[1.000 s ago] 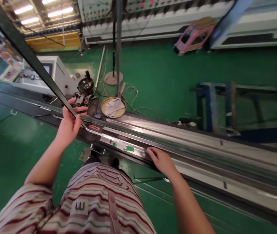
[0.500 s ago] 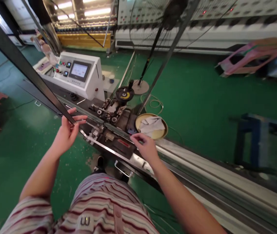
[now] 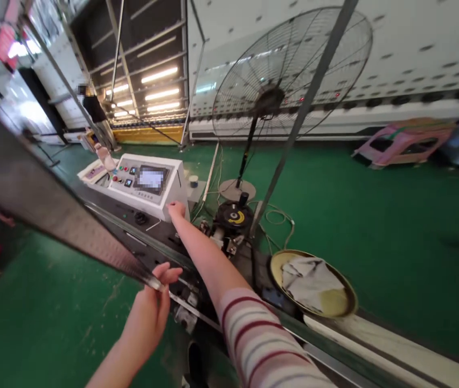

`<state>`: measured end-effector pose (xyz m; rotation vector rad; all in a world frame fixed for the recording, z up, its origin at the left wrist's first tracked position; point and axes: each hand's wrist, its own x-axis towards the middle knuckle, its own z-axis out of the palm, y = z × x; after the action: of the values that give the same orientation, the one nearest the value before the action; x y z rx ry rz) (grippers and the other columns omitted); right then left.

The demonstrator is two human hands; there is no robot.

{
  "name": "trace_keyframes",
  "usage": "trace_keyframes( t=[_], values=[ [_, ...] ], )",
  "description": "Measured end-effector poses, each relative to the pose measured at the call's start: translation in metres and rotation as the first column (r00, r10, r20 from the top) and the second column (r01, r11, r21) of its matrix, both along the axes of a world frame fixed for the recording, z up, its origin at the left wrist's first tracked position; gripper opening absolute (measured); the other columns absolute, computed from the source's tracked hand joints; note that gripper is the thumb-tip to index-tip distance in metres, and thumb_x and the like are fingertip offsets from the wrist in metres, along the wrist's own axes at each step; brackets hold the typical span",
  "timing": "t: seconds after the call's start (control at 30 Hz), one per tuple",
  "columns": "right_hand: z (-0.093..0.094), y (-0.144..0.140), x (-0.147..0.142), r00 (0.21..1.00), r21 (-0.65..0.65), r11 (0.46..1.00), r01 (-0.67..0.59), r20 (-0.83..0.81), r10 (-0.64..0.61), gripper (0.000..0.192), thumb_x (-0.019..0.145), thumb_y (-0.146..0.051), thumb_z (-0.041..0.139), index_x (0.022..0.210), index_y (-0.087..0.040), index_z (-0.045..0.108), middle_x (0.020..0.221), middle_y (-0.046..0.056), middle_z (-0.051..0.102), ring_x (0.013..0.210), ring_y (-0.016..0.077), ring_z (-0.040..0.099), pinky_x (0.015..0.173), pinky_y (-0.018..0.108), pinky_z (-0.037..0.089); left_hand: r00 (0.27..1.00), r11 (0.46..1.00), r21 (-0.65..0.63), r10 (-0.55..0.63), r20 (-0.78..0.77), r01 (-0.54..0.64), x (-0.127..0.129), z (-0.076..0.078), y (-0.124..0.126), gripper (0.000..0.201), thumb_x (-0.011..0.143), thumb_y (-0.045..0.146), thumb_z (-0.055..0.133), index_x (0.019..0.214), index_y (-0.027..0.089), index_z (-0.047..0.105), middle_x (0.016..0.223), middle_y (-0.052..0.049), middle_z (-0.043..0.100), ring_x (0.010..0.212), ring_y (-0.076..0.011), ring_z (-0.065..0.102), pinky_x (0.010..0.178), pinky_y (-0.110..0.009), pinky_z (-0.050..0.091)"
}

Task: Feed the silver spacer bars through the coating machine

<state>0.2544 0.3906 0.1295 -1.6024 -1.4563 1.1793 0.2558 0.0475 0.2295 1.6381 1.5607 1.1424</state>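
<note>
My left hand (image 3: pixel 152 304) is closed around the narrow end of a long flat metal strip (image 3: pixel 104 242), with some fingertips stretched out past it. The strip rises toward the upper left, close to the camera. My right hand (image 3: pixel 176 208) reaches across the machine to the side of the white control box (image 3: pixel 132 192). Its fingers are curled against the box's lower right edge, where a small dark red knob showed earlier; the hand covers what it touches. The box carries a screen (image 3: pixel 151 179) and several buttons. A black handwheel (image 3: pixel 234 216) stands right of my right forearm.
A yellowish round tray (image 3: pixel 353 302) with a pale cloth (image 3: pixel 312 280) sits on the machine bed. Behind stands a big wire-cage fan (image 3: pixel 270 102), and a slanted metal post (image 3: pixel 294 129) crosses in front. A pink stool (image 3: pixel 407 143) is at right. Another person (image 3: pixel 94 110) stands far left.
My right hand has moved from the machine bed beside the tray, forward and left to the control box. My left hand keeps the strip. The view has tilted up.
</note>
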Motion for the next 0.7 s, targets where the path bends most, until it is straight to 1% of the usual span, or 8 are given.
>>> trace_keyframes(
  t=[0.1, 0.2, 0.33, 0.47, 0.57, 0.6, 0.63, 0.7],
  values=[
    [0.002, 0.022, -0.011, 0.999, -0.039, 0.998, 0.040, 0.030, -0.039, 0.023, 0.083, -0.026, 0.060, 0.100, -0.016, 0.071, 0.098, 0.009, 0.071, 0.091, 0.0209, 0.062, 0.075, 0.027, 0.047, 1.000, 1.000, -0.011, 0.002, -0.005, -0.002, -0.003, -0.003, 0.008, 0.034, 0.102, 0.032, 0.035, 0.136, 0.028, 0.038, 0.134, -0.014, 0.063, 0.123, -0.0207, 0.062, 0.104, -0.044, 0.051],
    [0.001, 0.031, -0.016, 0.997, -0.052, 0.998, 0.047, 0.061, -0.044, 0.027, 0.084, -0.025, 0.058, 0.106, -0.016, 0.071, 0.102, 0.011, 0.070, 0.099, 0.0242, 0.062, 0.080, 0.030, 0.049, 1.000, 0.999, -0.032, -0.008, -0.006, 0.008, -0.004, -0.003, 0.011, 0.035, 0.103, 0.033, 0.035, 0.137, 0.028, 0.036, 0.136, -0.014, 0.061, 0.124, -0.0209, 0.062, 0.104, -0.044, 0.051],
    [0.005, 0.033, -0.017, 0.995, -0.059, 0.998, 0.014, 0.098, -0.008, 0.027, 0.085, -0.023, 0.059, 0.108, -0.012, 0.070, 0.107, 0.017, 0.068, 0.106, 0.0292, 0.061, 0.085, 0.036, 0.050, 0.998, 0.997, -0.040, 0.059, 0.006, -0.059, 0.001, -0.001, 0.008, 0.035, 0.103, 0.034, 0.036, 0.137, 0.029, 0.035, 0.137, -0.015, 0.061, 0.124, -0.0206, 0.061, 0.105, -0.044, 0.049],
    [0.025, 0.021, -0.007, 0.994, 0.026, 0.999, -0.031, 0.104, 0.028, 0.034, 0.088, -0.030, 0.062, 0.115, -0.010, 0.065, 0.123, 0.021, 0.061, 0.115, 0.0309, 0.056, 0.095, 0.042, 0.047, 0.999, 0.998, -0.046, 0.041, 0.000, -0.041, 0.001, 0.005, 0.004, 0.037, 0.103, 0.035, 0.036, 0.139, 0.029, 0.031, 0.138, -0.016, 0.059, 0.124, -0.0202, 0.061, 0.105, -0.044, 0.049],
    [0.043, -0.021, 0.025, 0.994, 0.230, 0.969, -0.093, 0.077, 0.077, 0.040, 0.091, -0.035, 0.060, 0.125, -0.013, 0.059, 0.133, 0.016, 0.057, 0.121, 0.0244, 0.051, 0.103, 0.036, 0.041, 1.000, 0.998, -0.058, -0.002, -0.004, 0.002, 0.000, 0.010, 0.001, 0.038, 0.103, 0.033, 0.035, 0.140, 0.028, 0.027, 0.137, -0.016, 0.059, 0.124, -0.0198, 0.061, 0.107, -0.043, 0.048],
    [0.045, -0.044, 0.043, 0.988, 0.318, 0.936, -0.151, 0.066, 0.137, 0.036, 0.092, -0.034, 0.058, 0.122, -0.014, 0.060, 0.129, 0.013, 0.060, 0.117, 0.0216, 0.053, 0.102, 0.033, 0.041, 1.000, 0.998, -0.055, -0.004, -0.004, 0.004, -0.001, 0.013, 0.001, 0.039, 0.103, 0.033, 0.036, 0.140, 0.027, 0.027, 0.136, -0.017, 0.060, 0.123, -0.0199, 0.062, 0.106, -0.043, 0.048],
    [0.044, -0.072, 0.066, 0.973, 0.412, 0.882, -0.229, 0.069, 0.221, 0.029, 0.094, -0.033, 0.056, 0.116, -0.015, 0.063, 0.120, 0.010, 0.064, 0.109, 0.0197, 0.057, 0.099, 0.031, 0.042, 1.000, 0.999, -0.049, -0.003, -0.005, 0.003, -0.001, 0.015, 0.000, 0.039, 0.103, 0.033, 0.036, 0.140, 0.026, 0.027, 0.135, -0.017, 0.060, 0.122, -0.0201, 0.062, 0.106, -0.043, 0.048],
    [0.031, -0.137, 0.126, 0.924, 0.483, 0.792, -0.374, 0.117, 0.365, 0.021, 0.095, -0.033, 0.054, 0.095, -0.018, 0.069, 0.096, 0.004, 0.069, 0.089, 0.0171, 0.061, 0.087, 0.029, 0.046, 1.000, 1.000, -0.029, -0.008, -0.014, 0.008, -0.002, 0.020, -0.004, 0.040, 0.103, 0.033, 0.037, 0.140, 0.025, 0.027, 0.134, -0.018, 0.060, 0.121, -0.0208, 0.063, 0.104, -0.042, 0.049]
  ],
)
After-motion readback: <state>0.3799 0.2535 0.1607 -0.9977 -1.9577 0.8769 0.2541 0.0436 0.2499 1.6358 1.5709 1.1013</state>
